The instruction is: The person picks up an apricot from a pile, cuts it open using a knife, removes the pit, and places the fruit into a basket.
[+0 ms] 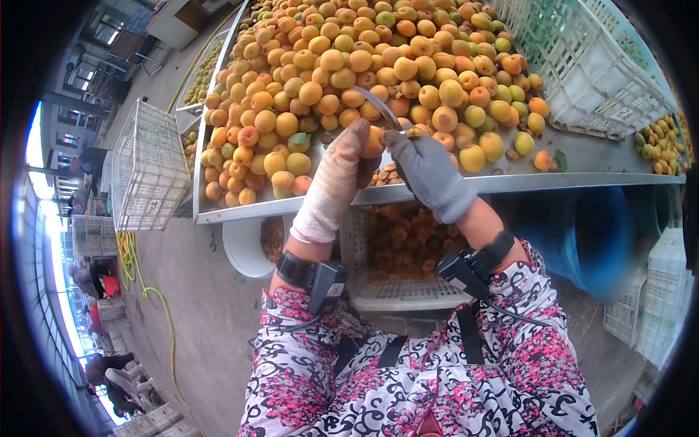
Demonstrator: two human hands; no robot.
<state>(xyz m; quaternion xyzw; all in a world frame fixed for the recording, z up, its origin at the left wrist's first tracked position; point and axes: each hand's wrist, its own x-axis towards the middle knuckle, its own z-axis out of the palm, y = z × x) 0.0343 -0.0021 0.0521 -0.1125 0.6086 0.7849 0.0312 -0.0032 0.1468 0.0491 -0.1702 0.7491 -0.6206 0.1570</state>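
Observation:
In the head view, my left hand [342, 167], in a stained white glove, is closed around an apricot [372, 143] at the near edge of the metal table. My right hand [428, 169], in a grey glove, grips a knife with a thin curved blade [380, 106] that points up and left. Both hands are close together, the right one beside the apricot. The knife's handle is mostly hidden in my fingers. Behind them lies a large heap of apricots [313, 65]. Some apricot halves or pits [387, 175] show between my wrists.
Under the table edge [510, 183] stand a crate [408, 297] of apricot pieces, a white bucket [244, 251] and a blue barrel [593, 244]. White crates [604, 80] rest on the table's right and at the left [151, 171]. A yellow hose [164, 313] crosses the floor. Other people are far left.

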